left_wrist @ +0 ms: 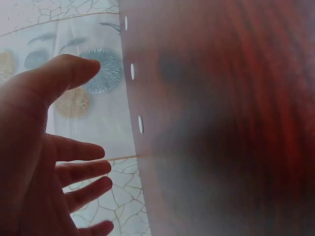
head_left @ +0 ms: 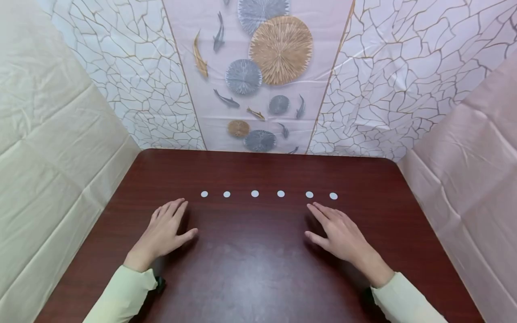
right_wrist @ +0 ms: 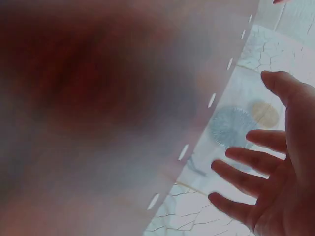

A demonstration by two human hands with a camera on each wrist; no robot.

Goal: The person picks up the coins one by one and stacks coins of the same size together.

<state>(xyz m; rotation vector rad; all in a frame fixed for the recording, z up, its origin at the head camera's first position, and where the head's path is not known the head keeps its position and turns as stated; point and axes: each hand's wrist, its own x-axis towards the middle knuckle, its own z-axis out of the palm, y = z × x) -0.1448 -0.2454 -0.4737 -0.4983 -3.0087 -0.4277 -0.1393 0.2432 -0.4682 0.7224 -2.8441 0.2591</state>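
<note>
Several small white round discs lie in a row across the table, from the leftmost disc [head_left: 204, 194] to the rightmost disc [head_left: 333, 196]. My left hand [head_left: 163, 231] is held low over the table, left of the row and nearer to me, with fingers extended and thumb spread to the right. My right hand [head_left: 339, 233] is on the near side of the row's right end, its fingertips just below the second disc from the right [head_left: 309, 194]. Both palms hold nothing; the wrist views show the fingers spread apart.
The dark reddish-brown table [head_left: 250, 269] has rounded far corners. Behind it hangs a patterned backdrop [head_left: 258, 112] with fish and round motifs. Pale cloth walls close in the left side [head_left: 52, 179] and the right side [head_left: 472, 188].
</note>
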